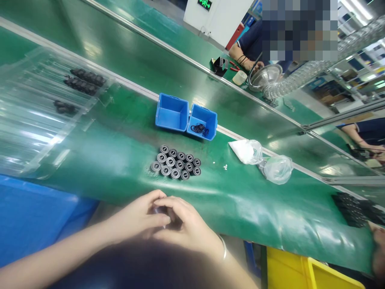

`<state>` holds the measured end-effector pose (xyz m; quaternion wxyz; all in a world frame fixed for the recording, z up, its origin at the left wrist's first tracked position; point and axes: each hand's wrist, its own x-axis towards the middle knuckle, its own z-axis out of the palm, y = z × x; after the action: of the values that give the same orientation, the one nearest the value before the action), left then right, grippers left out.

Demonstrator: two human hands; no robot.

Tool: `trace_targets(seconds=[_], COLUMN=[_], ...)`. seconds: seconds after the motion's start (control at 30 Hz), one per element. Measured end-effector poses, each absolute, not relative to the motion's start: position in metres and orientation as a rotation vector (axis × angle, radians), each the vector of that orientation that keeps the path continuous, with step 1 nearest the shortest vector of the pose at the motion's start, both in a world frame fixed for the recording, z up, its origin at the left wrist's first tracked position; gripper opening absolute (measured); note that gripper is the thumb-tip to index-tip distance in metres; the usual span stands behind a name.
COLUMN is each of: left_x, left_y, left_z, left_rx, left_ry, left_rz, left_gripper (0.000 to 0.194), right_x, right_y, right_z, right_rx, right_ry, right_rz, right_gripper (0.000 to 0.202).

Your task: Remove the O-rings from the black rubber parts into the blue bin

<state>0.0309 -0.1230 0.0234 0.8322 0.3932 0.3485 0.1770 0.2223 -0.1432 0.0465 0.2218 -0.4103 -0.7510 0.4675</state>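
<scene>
My left hand (140, 214) and my right hand (192, 224) meet in front of the bench's near edge. Their fingers curl together around something small, partly dark and shiny, that is mostly covered; I cannot make out its kind. Just beyond them, several black cylindrical parts (179, 164) stand upright in close rows on the green work surface (126, 164), each with a round top and a light slot-like mark in the middle.
Behind the rows stand a blue bin (173, 114) and another blue bin (207, 123) holding thin black rings (198, 128). Plastic bags (278, 169) lie to the right, a clear tray (36, 120) to the left. A yellow crate (288, 267) stands below. A co-worker's hand (248, 64) shows across the bench.
</scene>
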Motion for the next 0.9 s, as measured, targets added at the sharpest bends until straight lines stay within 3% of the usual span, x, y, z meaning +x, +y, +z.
trace_targets(seconds=[0.2, 0.37, 0.6, 0.9], left_x=[0.033, 0.029, 0.026, 0.025], left_y=[-0.121, -0.116, -0.119, -0.118], left_z=[0.026, 0.034, 0.037, 0.036], left_rx=[0.750, 0.235, 0.221, 0.366], left_ry=[0.837, 0.833, 0.753, 0.693], left_rz=[0.418, 0.418, 0.408, 0.370], left_gripper=[0.037, 0.031, 0.013, 0.016], right_x=[0.226, 0.246, 0.252, 0.260], right_y=[-0.145, -0.132, -0.129, -0.129], right_z=[0.037, 0.031, 0.027, 0.028], right_rx=[-1.222, -1.175, -1.201, -1.245], right_ry=[-1.467, -0.989, -0.823, -0.825], right_rz=[1.434, 1.423, 1.431, 1.379], right_gripper=[0.034, 0.031, 0.029, 0.027])
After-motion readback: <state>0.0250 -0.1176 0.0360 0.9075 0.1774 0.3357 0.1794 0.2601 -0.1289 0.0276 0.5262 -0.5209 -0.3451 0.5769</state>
